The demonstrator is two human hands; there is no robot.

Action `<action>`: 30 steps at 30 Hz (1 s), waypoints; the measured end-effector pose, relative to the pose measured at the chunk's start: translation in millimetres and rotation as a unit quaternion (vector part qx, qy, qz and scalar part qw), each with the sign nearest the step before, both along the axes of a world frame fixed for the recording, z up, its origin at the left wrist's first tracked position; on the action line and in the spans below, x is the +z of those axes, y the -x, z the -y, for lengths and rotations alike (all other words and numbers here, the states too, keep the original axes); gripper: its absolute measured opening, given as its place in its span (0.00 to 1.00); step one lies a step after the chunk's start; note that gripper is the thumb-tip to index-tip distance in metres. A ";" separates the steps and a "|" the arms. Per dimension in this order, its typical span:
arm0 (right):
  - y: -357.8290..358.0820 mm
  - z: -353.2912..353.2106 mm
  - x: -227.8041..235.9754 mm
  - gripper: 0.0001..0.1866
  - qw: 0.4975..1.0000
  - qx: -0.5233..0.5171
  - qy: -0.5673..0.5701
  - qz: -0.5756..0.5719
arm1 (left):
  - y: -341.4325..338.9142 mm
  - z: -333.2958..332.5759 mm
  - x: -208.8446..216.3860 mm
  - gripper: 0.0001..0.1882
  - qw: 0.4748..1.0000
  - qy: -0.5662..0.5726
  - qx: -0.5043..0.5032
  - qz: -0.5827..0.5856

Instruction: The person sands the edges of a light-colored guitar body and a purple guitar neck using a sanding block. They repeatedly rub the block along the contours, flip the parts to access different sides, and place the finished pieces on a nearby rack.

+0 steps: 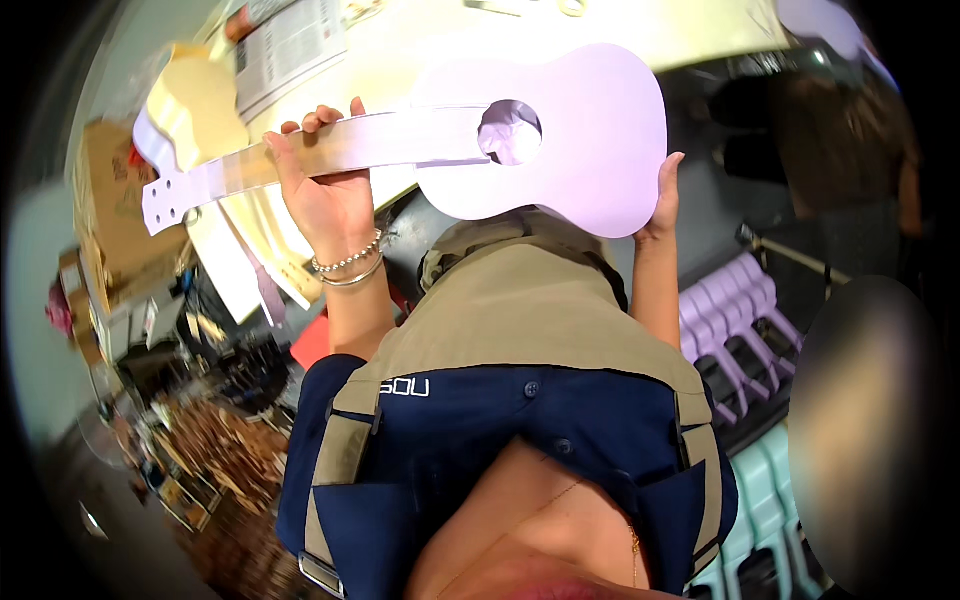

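Observation:
A lilac ukulele body (590, 130) with its neck is held across in front of me, its face up and its headstock at the left. No strings show on it, and the headstock has several bare holes. My left hand (330, 200) wraps the neck from below, the thumb on the near side and fingertips showing over the far edge. Tape-like tan covering lies on the fretboard there. My right hand (663, 205) grips the rounded lower end of the body, thumb up along the rim; its other fingers are hidden beneath. Through the round sound hole, crumpled pale material shows.
Beyond the ukulele stands a cream-covered table (700, 25) with a newspaper (290, 55) and a yellow guitar-shaped piece (195, 105). Cardboard boxes (125, 200) stand at the left. Lilac instrument parts (735, 300) are racked at the right, with mint-green ones (765, 480) nearer. Another person (850, 150) is at the far right.

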State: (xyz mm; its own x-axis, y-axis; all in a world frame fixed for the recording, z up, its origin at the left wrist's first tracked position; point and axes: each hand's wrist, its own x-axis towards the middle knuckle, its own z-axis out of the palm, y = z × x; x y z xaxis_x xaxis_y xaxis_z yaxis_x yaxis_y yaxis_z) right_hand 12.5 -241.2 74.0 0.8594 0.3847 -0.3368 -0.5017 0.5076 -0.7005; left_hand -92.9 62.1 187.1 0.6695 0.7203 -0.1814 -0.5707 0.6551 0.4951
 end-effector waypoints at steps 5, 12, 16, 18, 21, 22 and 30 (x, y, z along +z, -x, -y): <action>-49.2 -22.1 -8.7 0.42 0.996 0.082 0.000 -0.021 | -5.6 47.3 4.8 0.16 0.963 -0.171 0.151 -0.143; -93.0 -45.0 -9.6 0.43 0.985 0.153 0.043 -0.072 | -13.4 74.9 -1.7 0.21 0.904 -0.284 0.216 -0.236; -106.3 -55.7 -6.8 0.43 0.977 0.192 0.053 -0.072 | -13.8 76.7 -8.7 0.23 0.903 -0.244 0.266 -0.234; -109.5 -65.3 -6.5 0.44 0.972 0.218 0.051 -0.068 | -7.3 65.5 -13.1 0.22 0.909 -0.197 0.287 -0.229; -110.6 -80.3 -10.8 0.44 0.960 0.276 0.025 -0.029 | 10.3 50.6 -20.1 0.19 0.901 -0.187 0.310 -0.241; -110.3 -85.9 -8.6 0.45 0.957 0.288 0.023 -0.010 | 10.7 48.7 -18.2 0.18 0.900 -0.172 0.319 -0.243; -99.9 -108.5 15.2 0.47 0.937 0.345 0.049 0.025 | 34.6 40.3 -11.7 0.17 0.892 -0.162 0.329 -0.263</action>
State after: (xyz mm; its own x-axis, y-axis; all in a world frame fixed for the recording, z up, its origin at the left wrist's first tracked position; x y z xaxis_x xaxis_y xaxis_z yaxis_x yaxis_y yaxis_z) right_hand 112.4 -132.7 89.2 0.4331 0.8236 -0.3663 -0.6525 0.0061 -0.7578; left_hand -127.5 21.7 175.3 -0.0340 0.9978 -0.0577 -0.4117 0.0386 0.9105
